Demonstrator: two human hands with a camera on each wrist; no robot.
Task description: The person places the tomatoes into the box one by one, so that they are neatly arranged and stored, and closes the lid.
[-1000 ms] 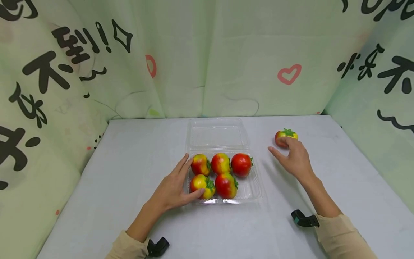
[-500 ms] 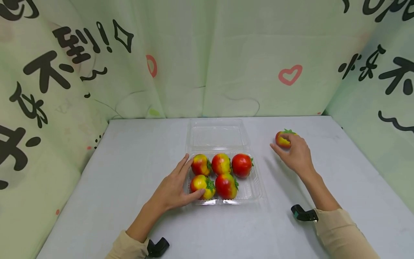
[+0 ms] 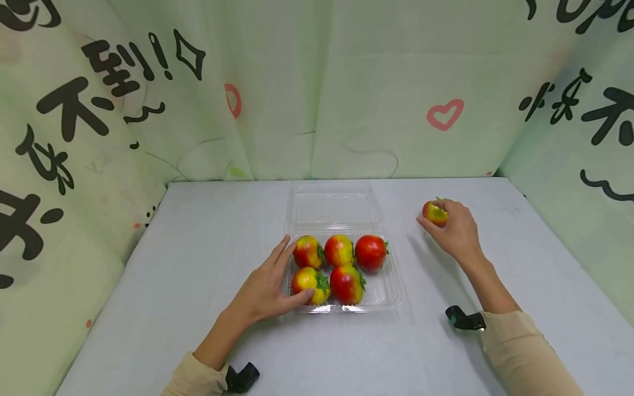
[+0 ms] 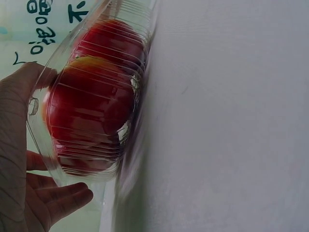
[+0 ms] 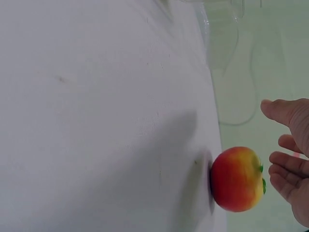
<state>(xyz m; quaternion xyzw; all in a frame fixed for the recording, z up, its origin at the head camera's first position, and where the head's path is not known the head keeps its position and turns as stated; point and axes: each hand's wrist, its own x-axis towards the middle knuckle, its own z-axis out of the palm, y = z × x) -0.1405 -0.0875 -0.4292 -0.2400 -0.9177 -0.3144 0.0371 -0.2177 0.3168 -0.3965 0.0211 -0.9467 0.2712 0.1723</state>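
A clear plastic clamshell box [image 3: 383, 291] lies with its lid folded back, several red-and-yellow tomatoes [image 3: 347, 284] with green leafy tops inside. At the box's left side rests my left hand [image 3: 269, 286], fingers extended along the edge and thumb over the front-left tomato [image 3: 308, 280]. In the left wrist view this hand [image 4: 34, 203] spreads past the rim, and red fruit shows through the ribbed wall. Farther back on the right, a single tomato [image 3: 434, 213] sits on the table. My right hand [image 3: 454, 228] hovers over it, fingers spread; the right wrist view shows a gap between fingertips and tomato [image 5: 236, 180].
The transparent lid [image 3: 332, 209] lies flat behind the box on the white table [image 3: 213, 220]. Pale green curtains [image 3: 371, 82] with dark lettering enclose the back and sides. The box's front-right spot holds no fruit.
My right hand has shifted slightly back and right, bringing its fingers farther over the single tomato. My left hand and the box have stayed in place.
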